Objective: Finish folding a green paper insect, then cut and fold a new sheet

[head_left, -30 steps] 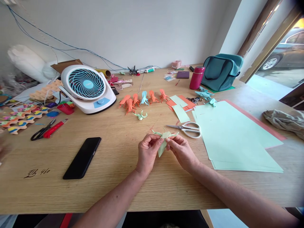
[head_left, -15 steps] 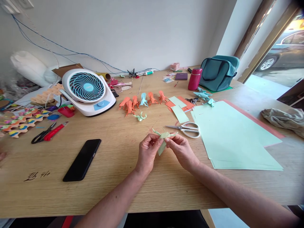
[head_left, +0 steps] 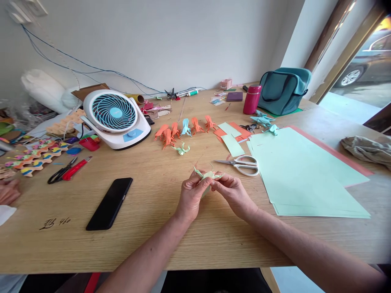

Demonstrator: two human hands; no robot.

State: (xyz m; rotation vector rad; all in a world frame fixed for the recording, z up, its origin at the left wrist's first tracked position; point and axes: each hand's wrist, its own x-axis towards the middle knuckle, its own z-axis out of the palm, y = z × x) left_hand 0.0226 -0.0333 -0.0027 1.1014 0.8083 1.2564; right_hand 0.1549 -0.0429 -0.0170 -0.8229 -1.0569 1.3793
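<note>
A small pale-green folded paper figure (head_left: 207,176) is pinched between both of my hands just above the wooden table (head_left: 152,203). My left hand (head_left: 191,197) grips its left side with thumb and fingers closed. My right hand (head_left: 233,194) pinches its right side, fingers closed on the paper. White-handled scissors (head_left: 242,165) lie just beyond my right hand. A stack of pale-green paper sheets (head_left: 302,175) lies to the right.
Orange and blue folded figures (head_left: 183,128) stand in a row mid-table, a white-and-blue fan (head_left: 114,118) behind-left, a black phone (head_left: 109,203) at left, red cutter and black scissors (head_left: 65,171), maroon bottle (head_left: 251,99), teal bag (head_left: 284,91). Another person's hand (head_left: 8,191) shows at the far left.
The paper figure's hanging tail has been drawn up between my fingers. The view has shifted slightly; another person's hand now shows at the left edge.
</note>
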